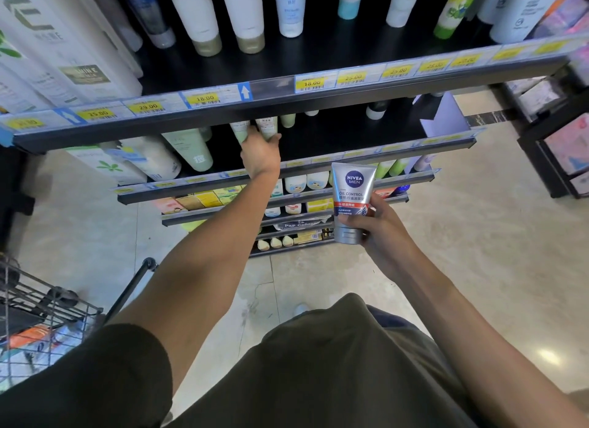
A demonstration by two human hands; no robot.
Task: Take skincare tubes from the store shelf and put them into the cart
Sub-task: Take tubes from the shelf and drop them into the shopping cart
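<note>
Cart (47, 303) low at far left, some goods already inside. Left hand (259, 155) reaches under the shelf (287, 104), fingers curled round a pale tube (267, 126); next, draw it clear. Right hand (376, 233) grips a silver Nivea tube (352, 201) near its cap, both still to drop in the cart

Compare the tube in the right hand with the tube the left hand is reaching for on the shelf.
The Nivea tube is silver-white with a blue logo; the shelf tube is pale with a green cap. The Nivea tube is off the shelf, held in the right hand; the shelf tube stands in its row, where the left hand grips it. Both stand cap-down.
</note>
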